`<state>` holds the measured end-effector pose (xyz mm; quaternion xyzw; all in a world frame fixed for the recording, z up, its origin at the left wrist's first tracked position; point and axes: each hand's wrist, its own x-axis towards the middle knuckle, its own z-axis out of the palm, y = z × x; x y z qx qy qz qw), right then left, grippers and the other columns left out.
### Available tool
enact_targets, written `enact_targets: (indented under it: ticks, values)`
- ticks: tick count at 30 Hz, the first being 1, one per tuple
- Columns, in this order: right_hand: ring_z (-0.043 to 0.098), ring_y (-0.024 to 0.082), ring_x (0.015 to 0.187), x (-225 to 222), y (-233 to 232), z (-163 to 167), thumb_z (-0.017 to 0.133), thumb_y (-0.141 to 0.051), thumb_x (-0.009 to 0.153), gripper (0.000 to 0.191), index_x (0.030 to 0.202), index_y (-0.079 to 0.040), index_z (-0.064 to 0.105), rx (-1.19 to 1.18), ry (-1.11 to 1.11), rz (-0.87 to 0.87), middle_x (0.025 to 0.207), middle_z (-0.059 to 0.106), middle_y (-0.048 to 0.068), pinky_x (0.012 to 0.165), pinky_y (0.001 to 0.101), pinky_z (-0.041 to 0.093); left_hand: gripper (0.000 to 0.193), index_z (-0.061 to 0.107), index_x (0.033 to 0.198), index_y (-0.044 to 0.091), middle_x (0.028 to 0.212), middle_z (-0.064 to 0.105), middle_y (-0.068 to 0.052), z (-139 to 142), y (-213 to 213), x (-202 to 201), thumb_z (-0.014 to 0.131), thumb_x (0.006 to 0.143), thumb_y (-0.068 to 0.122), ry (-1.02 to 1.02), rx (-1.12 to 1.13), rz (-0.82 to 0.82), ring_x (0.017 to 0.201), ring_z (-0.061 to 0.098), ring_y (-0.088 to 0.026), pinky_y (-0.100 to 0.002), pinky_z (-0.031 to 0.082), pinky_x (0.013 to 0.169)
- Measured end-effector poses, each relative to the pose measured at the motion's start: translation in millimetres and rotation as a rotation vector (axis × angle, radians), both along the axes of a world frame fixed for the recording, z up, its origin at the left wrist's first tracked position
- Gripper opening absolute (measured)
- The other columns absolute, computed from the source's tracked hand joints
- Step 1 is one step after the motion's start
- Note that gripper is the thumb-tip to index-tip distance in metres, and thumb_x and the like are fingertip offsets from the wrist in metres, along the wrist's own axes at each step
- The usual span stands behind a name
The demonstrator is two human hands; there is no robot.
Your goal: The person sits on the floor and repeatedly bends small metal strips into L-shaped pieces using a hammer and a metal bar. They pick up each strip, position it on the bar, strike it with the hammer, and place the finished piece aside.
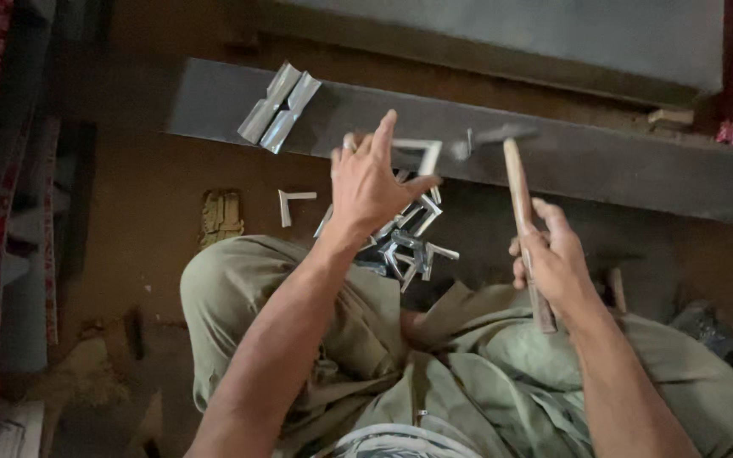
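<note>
Hammer (521, 203), pale wooden handle, blurred head

We see one hammer (519, 203) and one long dark metal bar (604, 161). Two folded shiny strips (279, 108) lie on the bar. One small bent metal corner piece (292, 203) lies alone, and a heap of them (405, 242) is too tangled to count.

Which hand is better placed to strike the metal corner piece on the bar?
Probably the right hand: it grips the hammer by its wooden handle, head raised near the corner piece. The left hand has no tool; its fingers steady that piece on the metal bar.
</note>
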<state>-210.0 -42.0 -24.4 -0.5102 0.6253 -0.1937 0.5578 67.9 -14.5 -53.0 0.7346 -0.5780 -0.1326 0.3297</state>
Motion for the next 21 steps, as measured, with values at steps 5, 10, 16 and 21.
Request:
enact_targets:
  ticks: [5, 10, 16, 21]
  values:
    - [0.061, 0.014, 0.084, -12, 15, -3, 0.063, -0.019, 0.104, 0.033, 0.131, -0.001, 0.058, -0.934, 0.143, 0.354, 0.098, 0.065, 0.006, 0.072, 0.0287, 0.052, 0.074, 0.049, 0.146, 0.004, 0.118, 0.068, -0.014, -6, 22, -39, 0.058, 0.096, 0.058, 1.318, 0.329, -0.443, 0.101, 0.066, -0.026, -0.042, 0.05, 0.081]
    - [0.052, 0.005, 0.075, -16, 9, -8, 0.069, -0.019, 0.1, 0.021, 0.111, 0.0, 0.071, -0.389, -0.132, 0.35, 0.084, 0.065, 0.0, 0.063, 0.0259, 0.046, 0.064, 0.061, 0.13, 0.002, 0.107, 0.073, -0.012, -8, 18, -63, 0.046, 0.101, 0.057, 1.596, 0.56, -0.573, 0.094, 0.075, -0.027, -0.039, 0.058, 0.082]
    - [0.05, 0.006, 0.066, -15, 12, -9, 0.068, -0.02, 0.1, 0.021, 0.101, 0.0, 0.072, -0.241, -0.003, 0.372, 0.071, 0.061, 0.003, 0.057, 0.0282, 0.044, 0.033, 0.07, 0.122, 0.007, 0.076, 0.073, -0.011, 0, 14, -71, 0.062, 0.099, 0.03, 0.541, 0.361, -0.469, 0.067, 0.069, -0.021, -0.036, 0.054, 0.061]
    - [0.052, 0.008, 0.061, -7, 18, -16, 0.064, -0.018, 0.099, 0.02, 0.106, -0.002, 0.073, -0.219, -0.05, 0.345, 0.072, 0.066, 0.002, 0.055, 0.0301, 0.046, 0.023, 0.071, 0.115, 0.002, 0.082, 0.073, -0.014, 1, 15, -73, 0.068, 0.101, 0.02, 0.446, 0.067, -0.537, 0.067, 0.07, -0.021, -0.037, 0.053, 0.06]
